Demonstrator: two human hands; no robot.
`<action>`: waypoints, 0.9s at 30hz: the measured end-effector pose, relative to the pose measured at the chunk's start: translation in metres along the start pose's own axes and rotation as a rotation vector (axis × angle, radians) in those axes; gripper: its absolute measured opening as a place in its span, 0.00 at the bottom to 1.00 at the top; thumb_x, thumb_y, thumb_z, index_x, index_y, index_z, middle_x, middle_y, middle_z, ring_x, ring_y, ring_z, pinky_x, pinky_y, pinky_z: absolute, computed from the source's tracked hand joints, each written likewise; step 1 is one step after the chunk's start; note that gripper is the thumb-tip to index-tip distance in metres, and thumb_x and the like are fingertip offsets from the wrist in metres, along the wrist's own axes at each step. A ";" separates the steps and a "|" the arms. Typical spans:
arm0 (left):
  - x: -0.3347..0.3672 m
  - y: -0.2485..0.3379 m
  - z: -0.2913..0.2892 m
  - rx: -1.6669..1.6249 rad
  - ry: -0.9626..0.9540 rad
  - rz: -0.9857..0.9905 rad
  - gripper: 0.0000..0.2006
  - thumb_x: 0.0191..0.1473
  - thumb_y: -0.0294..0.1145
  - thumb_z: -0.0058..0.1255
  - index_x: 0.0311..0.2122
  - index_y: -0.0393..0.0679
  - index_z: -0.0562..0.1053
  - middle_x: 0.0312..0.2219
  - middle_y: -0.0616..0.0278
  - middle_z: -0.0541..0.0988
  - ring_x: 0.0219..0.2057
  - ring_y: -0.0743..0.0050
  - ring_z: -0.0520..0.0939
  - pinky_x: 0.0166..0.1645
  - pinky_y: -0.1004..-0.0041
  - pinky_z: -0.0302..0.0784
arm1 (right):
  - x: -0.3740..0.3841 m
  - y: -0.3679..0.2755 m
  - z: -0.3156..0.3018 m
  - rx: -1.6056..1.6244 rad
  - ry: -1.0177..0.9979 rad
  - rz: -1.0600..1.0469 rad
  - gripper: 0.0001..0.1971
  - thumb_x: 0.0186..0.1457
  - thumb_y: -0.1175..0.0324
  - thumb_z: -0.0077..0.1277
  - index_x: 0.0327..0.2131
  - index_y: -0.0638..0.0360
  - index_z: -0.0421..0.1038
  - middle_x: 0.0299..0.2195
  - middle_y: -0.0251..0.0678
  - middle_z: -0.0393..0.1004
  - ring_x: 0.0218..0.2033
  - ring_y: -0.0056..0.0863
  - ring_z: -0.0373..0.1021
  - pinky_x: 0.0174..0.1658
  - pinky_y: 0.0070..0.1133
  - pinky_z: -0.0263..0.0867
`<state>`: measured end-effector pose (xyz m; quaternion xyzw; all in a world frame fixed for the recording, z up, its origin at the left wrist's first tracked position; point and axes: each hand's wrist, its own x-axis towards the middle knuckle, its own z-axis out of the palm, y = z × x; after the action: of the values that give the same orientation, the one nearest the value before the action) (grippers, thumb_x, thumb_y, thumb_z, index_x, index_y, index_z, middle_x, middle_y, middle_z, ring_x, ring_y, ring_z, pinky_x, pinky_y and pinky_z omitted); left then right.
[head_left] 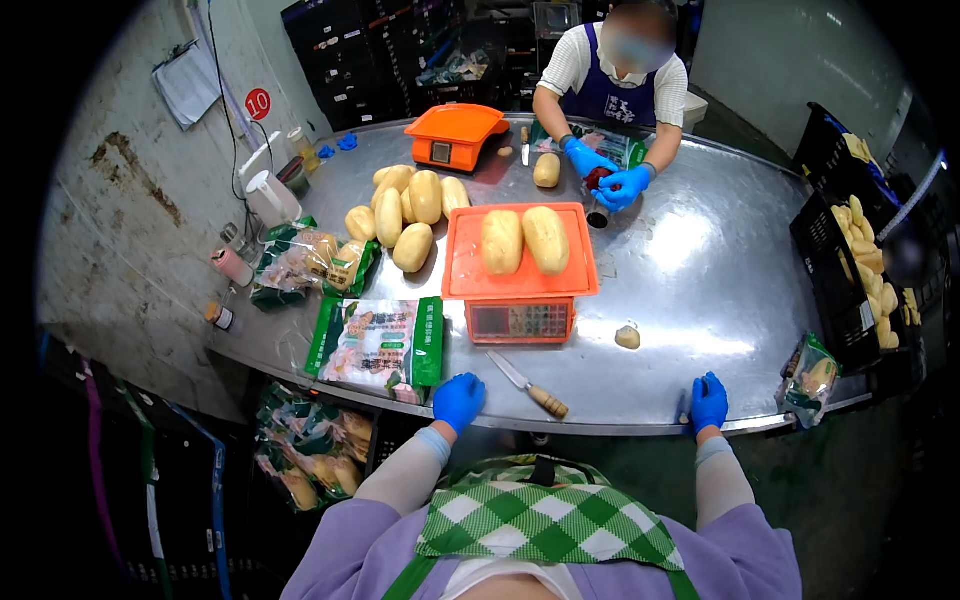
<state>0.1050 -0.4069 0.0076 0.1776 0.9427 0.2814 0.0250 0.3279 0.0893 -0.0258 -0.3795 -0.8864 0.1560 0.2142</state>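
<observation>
My left hand (460, 402), in a blue glove, rests at the table's near edge with its fingers laid out, beside a printed green-and-white plastic bag (375, 345). My right hand (709, 402), gloved alike, lies on the same edge farther right, fingers forward and nothing in them. Between the hands, nearer the left, is a knife (527, 383) with a wooden handle. Beyond it stands an orange scale (522, 320), two peeled potatoes (545, 240) side by side on its pan. A small potato piece (627, 337) lies right of the scale.
Several peeled potatoes (412, 248) are heaped left of the scale, near a filled bag (315, 262). A second orange scale (455, 135) stands behind. Across the metal table (690, 300), a blue-gloved co-worker (610, 180) handles something dark red. Black crates (835, 280) of potatoes stand right.
</observation>
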 end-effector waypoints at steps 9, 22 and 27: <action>0.003 -0.001 0.002 -0.008 0.010 0.008 0.11 0.51 0.42 0.51 0.30 0.45 0.75 0.29 0.49 0.78 0.32 0.46 0.79 0.37 0.58 0.75 | 0.003 -0.004 -0.001 0.009 0.013 -0.009 0.17 0.54 0.57 0.53 0.42 0.59 0.73 0.46 0.43 0.73 0.48 0.43 0.69 0.51 0.31 0.65; -0.001 0.000 -0.002 -0.012 0.023 0.030 0.12 0.52 0.43 0.48 0.28 0.45 0.74 0.29 0.49 0.78 0.31 0.46 0.79 0.36 0.55 0.74 | -0.002 -0.009 -0.006 0.014 0.001 0.000 0.16 0.54 0.58 0.53 0.41 0.59 0.73 0.45 0.43 0.74 0.46 0.43 0.69 0.49 0.31 0.66; -0.001 0.005 -0.005 0.000 0.008 0.033 0.13 0.52 0.44 0.48 0.28 0.46 0.74 0.29 0.49 0.78 0.31 0.46 0.79 0.36 0.55 0.74 | -0.001 -0.012 -0.007 0.050 0.008 0.011 0.16 0.55 0.60 0.53 0.42 0.62 0.74 0.46 0.45 0.74 0.47 0.42 0.70 0.52 0.29 0.65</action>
<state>0.1063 -0.4059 0.0145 0.1920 0.9397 0.2827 0.0166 0.3246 0.0812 -0.0149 -0.3794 -0.8793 0.1779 0.2261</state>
